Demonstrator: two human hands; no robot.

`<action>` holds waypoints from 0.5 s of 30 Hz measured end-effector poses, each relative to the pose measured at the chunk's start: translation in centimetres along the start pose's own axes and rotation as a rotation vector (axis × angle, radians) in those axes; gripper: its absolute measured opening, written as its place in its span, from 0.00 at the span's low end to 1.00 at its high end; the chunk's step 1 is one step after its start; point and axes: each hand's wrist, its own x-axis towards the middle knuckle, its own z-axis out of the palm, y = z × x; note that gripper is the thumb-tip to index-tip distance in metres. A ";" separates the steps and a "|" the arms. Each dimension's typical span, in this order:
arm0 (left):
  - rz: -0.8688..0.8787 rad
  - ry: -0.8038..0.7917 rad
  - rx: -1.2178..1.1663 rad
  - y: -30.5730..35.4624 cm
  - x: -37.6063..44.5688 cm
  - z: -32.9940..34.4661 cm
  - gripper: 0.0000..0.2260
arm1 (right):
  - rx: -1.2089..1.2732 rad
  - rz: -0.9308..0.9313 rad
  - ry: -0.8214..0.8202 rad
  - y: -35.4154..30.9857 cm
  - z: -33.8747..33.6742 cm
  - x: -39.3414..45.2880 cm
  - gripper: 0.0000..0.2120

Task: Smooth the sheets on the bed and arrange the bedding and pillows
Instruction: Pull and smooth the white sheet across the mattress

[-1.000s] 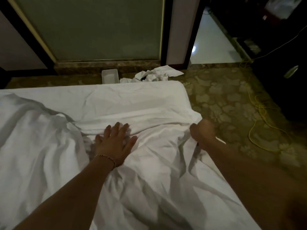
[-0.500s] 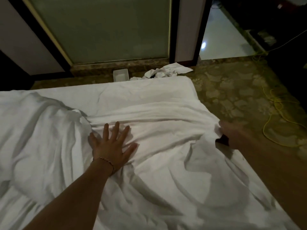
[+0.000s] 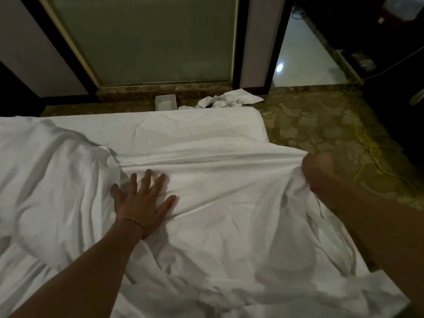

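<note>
A white top sheet (image 3: 229, 226) lies rumpled over the bed (image 3: 183, 125), whose far strip of fitted sheet is bare. My left hand (image 3: 140, 203) presses flat on the sheet near the middle, fingers spread, a thin bracelet on the wrist. My right hand (image 3: 319, 173) is closed on the sheet's far edge at the bed's right side, pulling a taut fold across toward the left hand. A bulky heap of the white bedding (image 3: 50, 191) bunches up at the left. No pillows are in view.
Beyond the bed's far side, a small white box (image 3: 165, 102) and crumpled white linen (image 3: 229, 101) lie on the patterned carpet. A yellow cable (image 3: 371, 157) snakes over the floor at right. Dark furniture stands at the far right, a frosted glass panel behind.
My right hand has moved outward to the right with the sheet's edge, stretching the fold straight. My left hand has spread flatter and stayed near the middle.
</note>
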 end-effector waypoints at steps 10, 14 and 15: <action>0.000 0.029 -0.025 -0.2 -0.9 2.7 0.37 | -0.007 -0.014 0.024 9.1 3.4 1.8 0.14; -0.010 0.022 -0.041 -0.7 -0.8 3.0 0.38 | 0.133 0.047 0.038 7.1 3.4 -0.2 0.33; -0.010 0.024 -0.042 -0.6 -0.8 2.9 0.38 | 0.116 0.048 -0.007 6.7 3.0 -0.7 0.35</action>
